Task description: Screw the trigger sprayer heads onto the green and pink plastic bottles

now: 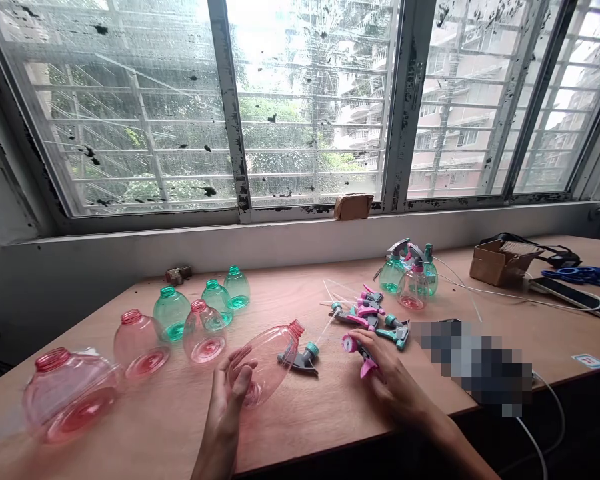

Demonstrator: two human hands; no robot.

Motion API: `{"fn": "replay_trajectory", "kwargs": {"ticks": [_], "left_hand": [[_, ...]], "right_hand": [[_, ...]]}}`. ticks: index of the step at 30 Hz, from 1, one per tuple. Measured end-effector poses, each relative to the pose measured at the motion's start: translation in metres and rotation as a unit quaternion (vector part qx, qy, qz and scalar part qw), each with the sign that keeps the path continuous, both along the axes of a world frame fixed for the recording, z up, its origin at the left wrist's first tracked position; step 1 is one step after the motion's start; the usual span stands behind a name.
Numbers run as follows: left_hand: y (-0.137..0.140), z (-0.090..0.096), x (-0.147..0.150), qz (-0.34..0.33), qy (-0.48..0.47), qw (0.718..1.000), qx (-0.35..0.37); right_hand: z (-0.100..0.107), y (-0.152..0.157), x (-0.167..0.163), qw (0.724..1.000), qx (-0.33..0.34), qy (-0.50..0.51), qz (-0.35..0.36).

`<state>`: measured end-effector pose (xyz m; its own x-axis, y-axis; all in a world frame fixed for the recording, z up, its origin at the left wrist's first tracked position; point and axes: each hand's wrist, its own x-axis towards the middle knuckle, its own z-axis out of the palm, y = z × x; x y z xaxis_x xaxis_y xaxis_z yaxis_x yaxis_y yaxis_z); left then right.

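Note:
My left hand (233, 381) is closed around the lower part of a clear pink bottle (275, 357), tilted so that its open neck points up and to the right. In my right hand (387, 370) is a pink and grey spray head (360, 350), its round pink collar facing the bottle's neck across a gap. Between the two hands, a grey and green spray head (303, 360) lies on the table, partly behind the pink bottle. Just past my right hand is a pile of loose spray heads (367, 308) in pink, green and grey, with thin tubes.
Several open pink and green bottles (140, 343) stand at the left of the wooden table (180, 433). Spray bottles with heads fitted (413, 283) stand at the back right. Farther right are a cardboard box (500, 263), blue scissors (580, 275), a phone (575, 298) and a white cable.

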<state>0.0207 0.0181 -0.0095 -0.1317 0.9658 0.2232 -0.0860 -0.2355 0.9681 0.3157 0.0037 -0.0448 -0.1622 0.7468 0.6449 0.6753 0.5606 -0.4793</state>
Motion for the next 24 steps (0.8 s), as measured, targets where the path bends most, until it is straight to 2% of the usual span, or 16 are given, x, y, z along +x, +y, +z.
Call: {"fn": "replay_trajectory", "kwargs": {"ticks": [7, 12, 18, 24], "left_hand": [[-0.002, 0.004, -0.003, -0.007, 0.019, 1.000, 0.000], [-0.002, 0.001, -0.007, -0.039, 0.066, 0.997, -0.019], [-0.008, -0.001, -0.001, -0.094, 0.147, 0.985, 0.001], [-0.010, -0.002, 0.001, -0.146, 0.142, 0.979, 0.020]], "right_hand": [[-0.005, 0.003, 0.004, 0.999, 0.005, -0.013, -0.051], [-0.006, 0.004, 0.003, 0.995, 0.024, -0.014, -0.096], [-0.001, -0.002, -0.002, 0.996, 0.081, 0.032, -0.021], [0.005, -0.005, -0.004, 0.996, 0.054, 0.066, 0.035]]}}
